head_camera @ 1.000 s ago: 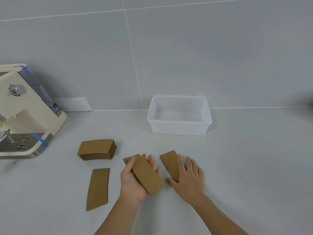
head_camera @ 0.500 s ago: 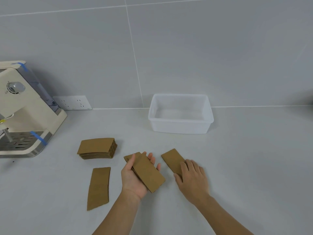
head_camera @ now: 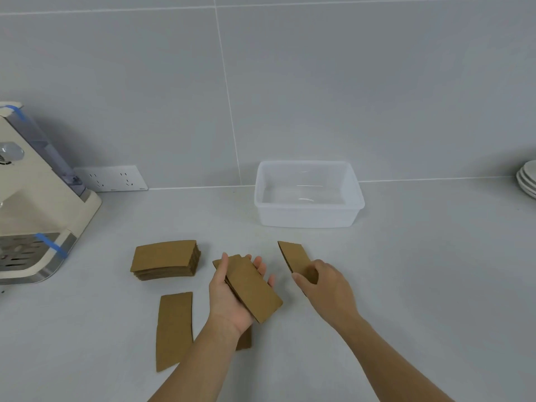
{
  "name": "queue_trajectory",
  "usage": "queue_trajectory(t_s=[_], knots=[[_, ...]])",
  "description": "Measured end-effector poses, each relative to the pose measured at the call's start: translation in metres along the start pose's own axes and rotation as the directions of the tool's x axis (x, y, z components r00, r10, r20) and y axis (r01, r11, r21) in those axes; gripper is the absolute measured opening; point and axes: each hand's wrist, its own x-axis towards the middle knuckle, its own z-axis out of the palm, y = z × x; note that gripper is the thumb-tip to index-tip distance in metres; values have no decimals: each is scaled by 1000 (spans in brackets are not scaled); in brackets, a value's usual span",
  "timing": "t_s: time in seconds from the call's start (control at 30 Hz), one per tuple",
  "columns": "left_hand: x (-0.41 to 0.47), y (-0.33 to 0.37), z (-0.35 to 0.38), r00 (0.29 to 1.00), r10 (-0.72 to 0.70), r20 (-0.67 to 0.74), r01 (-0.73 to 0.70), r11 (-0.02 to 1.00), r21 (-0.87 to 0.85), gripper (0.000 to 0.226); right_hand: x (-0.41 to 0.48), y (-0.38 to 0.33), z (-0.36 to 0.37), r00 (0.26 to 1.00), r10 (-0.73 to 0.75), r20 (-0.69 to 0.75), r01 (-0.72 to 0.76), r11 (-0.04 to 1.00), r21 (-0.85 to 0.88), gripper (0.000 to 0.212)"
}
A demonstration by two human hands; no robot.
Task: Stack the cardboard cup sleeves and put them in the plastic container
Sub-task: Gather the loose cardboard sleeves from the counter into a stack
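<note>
Cup sleeves (head_camera: 252,285) made of brown cardboard lie flat in our left hand (head_camera: 232,297), palm up, thumb pressed on their edge. Our right hand (head_camera: 324,285) pinches one more sleeve (head_camera: 295,258) by its near end, and its far end tips up off the counter (head_camera: 406,285). We see a neat pile of sleeves (head_camera: 165,259) to the left and a single sleeve (head_camera: 174,329) lying flat near it (another peeks out under our left wrist). Behind sits the clear plastic container (head_camera: 309,219), well apart from our hands. A coffee machine (head_camera: 34,216) stands far left, and white plates (head_camera: 526,178) far right.
</note>
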Motion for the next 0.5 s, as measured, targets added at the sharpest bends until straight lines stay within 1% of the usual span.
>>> queue_trajectory(t_s=[0.13, 0.2, 0.3, 0.37, 0.4, 0.5], knots=[[-3, 11, -2, 998, 3, -66, -1, 1000, 19, 65, -6, -31, 2, 999, -46, -5, 47, 996, 80, 40], [-5, 16, -3, 997, 3, -77, -2, 1000, 12, 69, -10, -46, 6, 997, -77, 14, 75, 991, 108, 41], [-9, 26, -10, 998, -1, -57, 4, 999, 43, 78, -19, -67, 15, 990, -132, 40, 124, 979, 160, 42], [-12, 34, -15, 1000, -11, -15, 12, 997, 73, 85, -25, -79, 22, 982, -183, 44, 174, 972, 156, 43], [-13, 38, -18, 1000, -4, 0, 4, 997, 80, 86, -28, -83, 26, 977, -205, 50, 196, 970, 142, 44], [-17, 46, -25, 999, 35, 28, -37, 997, 74, 75, -36, -95, 37, 963, -258, 82, 250, 964, 92, 44]])
